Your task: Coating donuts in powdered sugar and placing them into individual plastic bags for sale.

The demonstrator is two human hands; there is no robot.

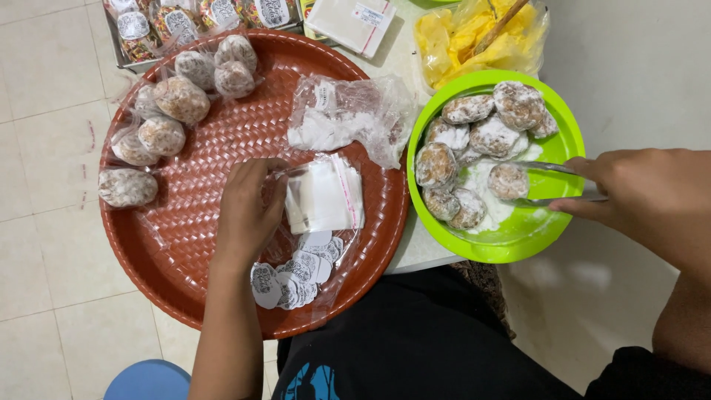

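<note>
My left hand (248, 207) rests on the brown woven tray (200, 281), its fingers pinching the edge of a stack of small clear plastic bags (326, 194). My right hand (648, 192) grips metal tongs (552, 185), whose tips close on a sugar-dusted round sweet (508, 180) inside the bright green bowl (518, 241). Several more powdered sweets (481, 126) lie in that bowl on white powder.
Several wrapped sweets (181, 100) sit at the tray's far left. Round paper labels (292, 278) lie near the tray's front. A crumpled plastic bag with white powder (344, 118) lies between tray and bowl. A bag of yellow pieces (474, 37) is behind the bowl.
</note>
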